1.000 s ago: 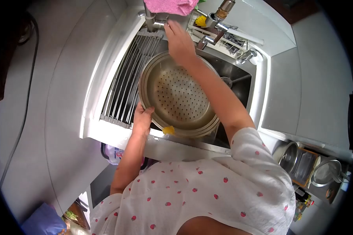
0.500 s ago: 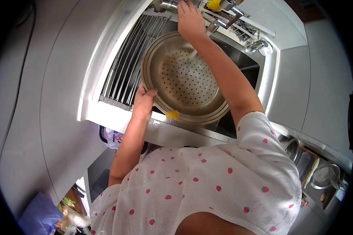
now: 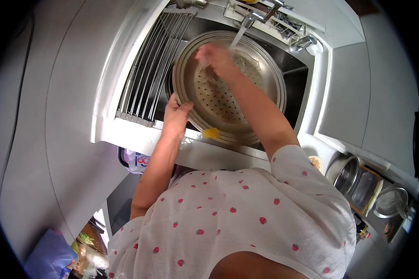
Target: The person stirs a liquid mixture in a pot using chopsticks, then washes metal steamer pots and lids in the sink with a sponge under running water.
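My left hand is closed on the left rim of a wide metal steamer basket with a holed bottom, its thumb over the edge. The basket sits tilted over the sink. Inside it, my right hand is blurred by motion near the upper left wall; its fingers cannot be made out. Water runs from the chrome faucet into the basket beside that hand. A small yellow piece, perhaps a sponge, shows at the basket's near rim.
A rolled-out metal drying rack covers the sink's left side. Behind the faucet is a white caddy, with a second chrome tap to its right. Metal pots and a strainer stand at the right. A printed bag hangs below the counter.
My right hand has come down from behind the faucet into the basket. The basket has shifted slightly to the right and tilted, with my left hand still on its rim.
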Tool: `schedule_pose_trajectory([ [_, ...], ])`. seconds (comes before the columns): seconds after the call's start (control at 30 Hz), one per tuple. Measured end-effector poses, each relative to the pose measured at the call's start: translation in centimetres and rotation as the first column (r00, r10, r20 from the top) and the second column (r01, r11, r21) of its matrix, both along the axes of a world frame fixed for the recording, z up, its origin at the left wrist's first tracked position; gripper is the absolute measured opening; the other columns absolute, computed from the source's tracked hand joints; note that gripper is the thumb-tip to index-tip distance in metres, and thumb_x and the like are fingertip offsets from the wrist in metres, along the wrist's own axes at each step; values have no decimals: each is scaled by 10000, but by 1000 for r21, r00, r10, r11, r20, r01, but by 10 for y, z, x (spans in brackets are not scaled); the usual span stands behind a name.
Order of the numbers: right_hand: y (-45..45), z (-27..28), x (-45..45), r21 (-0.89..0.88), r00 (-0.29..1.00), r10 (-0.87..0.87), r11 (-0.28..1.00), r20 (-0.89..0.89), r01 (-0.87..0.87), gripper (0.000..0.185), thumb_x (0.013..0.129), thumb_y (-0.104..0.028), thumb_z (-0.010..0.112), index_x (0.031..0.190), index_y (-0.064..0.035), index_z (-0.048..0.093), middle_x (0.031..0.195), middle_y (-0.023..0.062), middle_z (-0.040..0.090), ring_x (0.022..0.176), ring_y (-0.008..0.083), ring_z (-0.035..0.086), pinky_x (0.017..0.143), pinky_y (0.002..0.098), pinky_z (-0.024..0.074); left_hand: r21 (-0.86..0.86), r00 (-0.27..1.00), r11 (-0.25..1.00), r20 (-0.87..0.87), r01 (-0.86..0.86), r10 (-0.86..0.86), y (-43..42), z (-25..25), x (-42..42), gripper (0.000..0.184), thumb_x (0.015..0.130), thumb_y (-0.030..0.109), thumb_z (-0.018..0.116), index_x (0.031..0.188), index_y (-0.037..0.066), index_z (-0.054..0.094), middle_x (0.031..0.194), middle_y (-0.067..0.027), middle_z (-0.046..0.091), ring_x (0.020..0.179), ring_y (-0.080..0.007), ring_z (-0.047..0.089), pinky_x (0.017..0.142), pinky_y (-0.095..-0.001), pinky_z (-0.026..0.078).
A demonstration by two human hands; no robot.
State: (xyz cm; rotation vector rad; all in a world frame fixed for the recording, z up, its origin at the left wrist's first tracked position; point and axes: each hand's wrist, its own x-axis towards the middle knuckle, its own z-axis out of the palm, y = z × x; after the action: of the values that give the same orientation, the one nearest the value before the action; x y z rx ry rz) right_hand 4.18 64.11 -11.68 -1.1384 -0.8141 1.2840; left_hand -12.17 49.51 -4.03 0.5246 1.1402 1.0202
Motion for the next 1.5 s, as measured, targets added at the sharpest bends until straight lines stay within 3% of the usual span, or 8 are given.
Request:
schedule_pose_trajectory([
  [0.07, -19, 37, -14, -291, 850, 434, 807, -298, -514, 168, 808, -99, 564, 782, 66, 585, 727, 126, 614, 548, 193, 585, 453, 265, 457, -2, 1000, 1000, 5, -1, 1, 2, 0, -5, 367, 800, -81, 446, 1154, 10, 474, 1046, -80, 573, 937, -143, 539, 857, -258, 408],
  [0.27, 26, 10, 10, -383, 943, -272, 905, -193, 183, 208, 798, -131, 620, 930, 29, 598, 796, 130, 631, 735, 216, 643, 671, 261, 522, 13, 999, 1000, 46, -23, 23, -2, 6, -1, 345, 789, -92, 450, 1117, 7, 495, 1032, -79, 574, 916, -142, 539, 837, -255, 413],
  [0.47, -18, 21, -16, -272, 823, 507, 779, -257, -565, 182, 814, -123, 590, 908, 32, 601, 828, 145, 643, 687, 216, 633, 635, 312, 529, 2, 999, 999, -21, -45, 45, -4, -4, -10, 313, 783, -84, 468, 1081, 5, 506, 974, -71, 583, 848, -127, 544, 784, -245, 426],
  [0.57, 9, -3, 7, -193, 975, 148, 975, 166, -115, 227, 824, -167, 562, 943, 18, 613, 824, 146, 645, 745, 245, 640, 682, 350, 521, -26, 997, 997, 22, -76, 77, -7, 1, -8, 305, 785, -81, 467, 1076, 3, 507, 967, -73, 587, 849, -126, 549, 792, -246, 427],
  [0.67, 20, -10, 70, -169, 521, 125, 985, 844, 38, 246, 820, -202, 512, 965, -41, 628, 821, 148, 636, 780, 329, 618, 739, 395, 494, 6, 994, 994, 6, -105, 105, -10, 5, -12, 334, 790, -82, 457, 1112, -1, 497, 1008, -90, 578, 895, -152, 551, 818, -260, 426],
  [0.83, -45, 53, 132, 237, -77, -241, 970, 968, -49, 386, 731, -174, 597, 1110, -102, 574, 1097, 163, 547, 1006, 334, 534, 878, 401, 424, 20, 989, 990, 32, -142, 141, 3, 1, -14, 365, 812, -80, 446, 1167, 3, 469, 1076, -103, 559, 962, -178, 538, 876, -284, 406],
  [1.13, -135, 105, 179, -153, 805, -267, 903, 530, 401, 373, 759, -18, 657, 1091, 28, 494, 890, 86, 607, 685, 144, 582, 619, 267, 489, -155, 980, 985, 172, -71, 98, 26, -35, 1, 275, 851, -3, 501, 1117, 65, 522, 1081, -66, 580, 972, -197, 550, 859, -334, 436],
  [1.5, -173, 166, 141, 92, 539, -356, 885, 763, 456, 148, 815, -101, 599, 865, 39, 594, 701, 40, 606, 624, 65, 487, 589, 216, 413, -306, 953, 950, -261, 67, -151, 56, -102, 54, 254, 774, 7, 595, 1023, -11, 544, 925, -98, 603, 770, -204, 587, 614, -307, 469],
])
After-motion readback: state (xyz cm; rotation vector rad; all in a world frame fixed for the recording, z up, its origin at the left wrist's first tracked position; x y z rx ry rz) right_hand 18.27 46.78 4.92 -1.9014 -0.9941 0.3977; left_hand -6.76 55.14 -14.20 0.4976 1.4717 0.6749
